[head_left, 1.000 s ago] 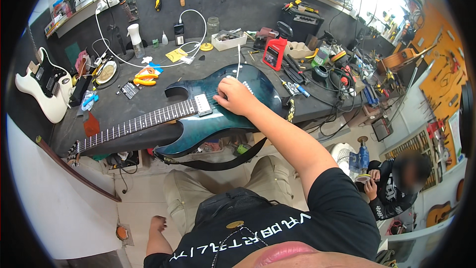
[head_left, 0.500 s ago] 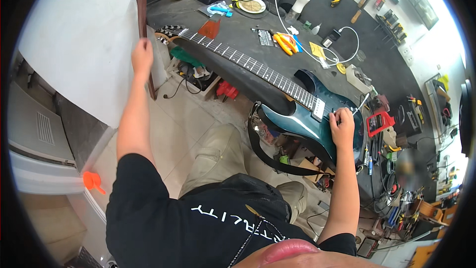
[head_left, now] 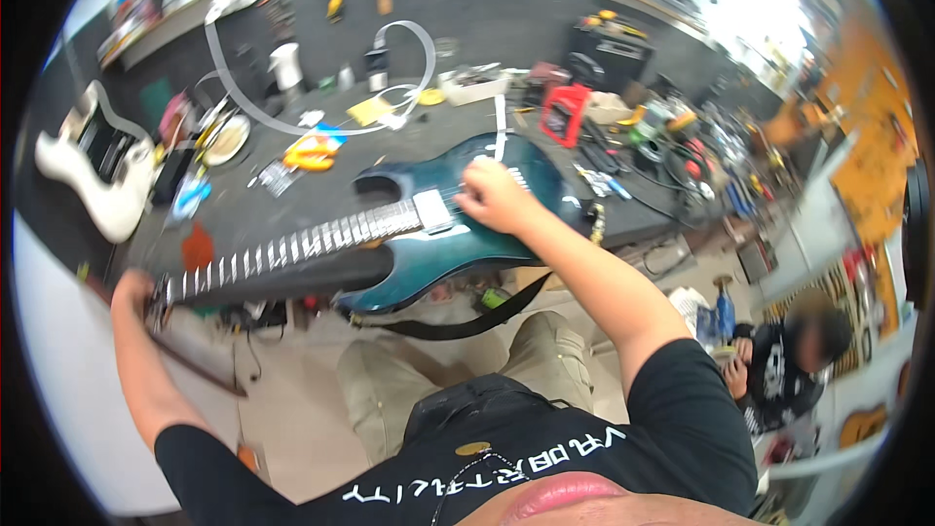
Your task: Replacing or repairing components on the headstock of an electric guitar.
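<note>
A teal electric guitar (head_left: 487,234) lies across the workbench, neck pointing left, black strap hanging below. My right hand (head_left: 492,193) rests on its body beside the silver pickup (head_left: 433,210), fingers curled at the strings; what they grip is hidden. A white strip (head_left: 500,122) rises behind that hand. My left hand (head_left: 133,287), smeared by motion, is at the left end beside the headstock (head_left: 161,295) and a dark wooden strip (head_left: 195,360); its grip is unclear.
The dark bench (head_left: 312,175) holds orange pliers (head_left: 310,156), cables, a red container (head_left: 560,115) and tools. A white guitar (head_left: 102,190) stands at left, a small amplifier (head_left: 609,51) behind. A seated person (head_left: 789,365) at lower right holds a blue tool.
My view has swung back from the left to face the bench. My left hand was gripping the wooden strip and is now by the headstock; my right hand stays on the guitar body.
</note>
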{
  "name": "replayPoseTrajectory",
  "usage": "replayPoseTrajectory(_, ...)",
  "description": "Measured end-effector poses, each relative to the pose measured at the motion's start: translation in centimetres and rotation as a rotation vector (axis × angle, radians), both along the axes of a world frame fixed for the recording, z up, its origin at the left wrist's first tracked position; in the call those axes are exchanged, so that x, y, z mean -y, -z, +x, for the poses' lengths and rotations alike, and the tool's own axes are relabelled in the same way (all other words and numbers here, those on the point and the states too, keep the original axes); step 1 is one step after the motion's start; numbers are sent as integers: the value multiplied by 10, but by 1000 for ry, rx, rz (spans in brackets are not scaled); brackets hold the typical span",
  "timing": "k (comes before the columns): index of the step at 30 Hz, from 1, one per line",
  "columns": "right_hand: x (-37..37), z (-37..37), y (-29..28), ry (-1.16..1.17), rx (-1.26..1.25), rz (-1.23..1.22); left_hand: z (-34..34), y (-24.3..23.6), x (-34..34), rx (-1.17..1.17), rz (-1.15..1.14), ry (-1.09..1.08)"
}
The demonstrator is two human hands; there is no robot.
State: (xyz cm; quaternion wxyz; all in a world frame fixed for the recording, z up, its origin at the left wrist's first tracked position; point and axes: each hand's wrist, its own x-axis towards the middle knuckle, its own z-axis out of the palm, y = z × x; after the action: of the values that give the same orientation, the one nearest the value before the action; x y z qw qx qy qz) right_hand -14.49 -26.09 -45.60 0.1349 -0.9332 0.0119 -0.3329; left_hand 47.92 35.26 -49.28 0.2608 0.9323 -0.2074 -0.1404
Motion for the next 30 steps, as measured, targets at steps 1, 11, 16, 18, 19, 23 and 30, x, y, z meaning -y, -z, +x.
replayPoseTrajectory(1,-4,-3,-7,15,-49,28,-2,-5,-6,-43,-21,-44)
replayPoseTrajectory(11,-7,-10,-13,28,-44,27,-20,-32,17,-59,127,-250)
replayPoseTrajectory(16,-3,-13,-12,48,-54,11,-26,-26,30,-41,83,-238)
replayPoseTrajectory(18,-6,-7,-12,27,-38,18,-19,-28,7,-30,57,-235)
replayPoseTrajectory(19,-7,-5,-13,17,-29,23,-15,-31,-5,-25,29,-221)
replayPoseTrajectory(23,-6,-12,-13,42,-53,21,-9,-17,9,-13,37,-203)
replayPoseTrajectory(30,-10,-9,-11,31,-14,33,-9,-20,1,24,-43,-103)
